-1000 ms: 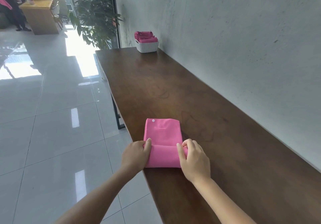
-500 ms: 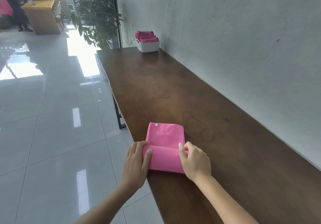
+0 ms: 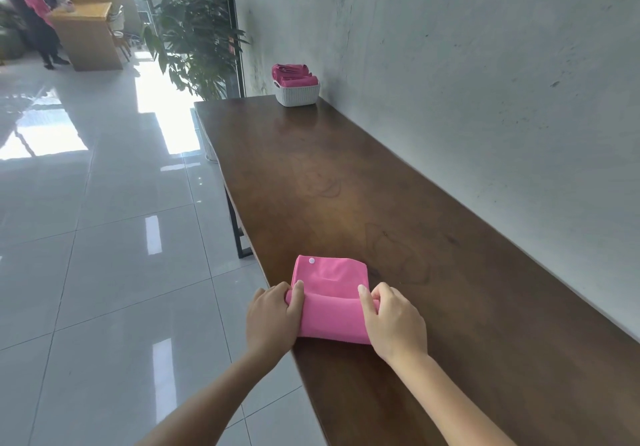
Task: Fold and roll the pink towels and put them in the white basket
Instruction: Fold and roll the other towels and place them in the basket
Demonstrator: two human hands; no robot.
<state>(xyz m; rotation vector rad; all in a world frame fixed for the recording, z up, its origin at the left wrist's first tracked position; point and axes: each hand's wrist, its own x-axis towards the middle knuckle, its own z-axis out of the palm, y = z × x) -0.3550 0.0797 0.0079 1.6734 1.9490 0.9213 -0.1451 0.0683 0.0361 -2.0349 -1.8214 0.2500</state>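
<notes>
Both hands, left (image 3: pixel 273 317) and right (image 3: pixel 393 322), fingers curled around half-rolled pink towel (image 3: pixel 332 293)

- The pink towel (image 3: pixel 330 302) is soft matt cloth with a small white snap (image 3: pixel 311 260) at one corner.
- The tabletop (image 3: pixel 346 186) is dark wood with a low sheen.
- The basket (image 3: pixel 299 94) looks like white woven-pattern plastic.
- The wall (image 3: pixel 450 65) is rough, matt grey plaster.
- The floor (image 3: pixel 104 255) is glossy pale tile.
</notes>
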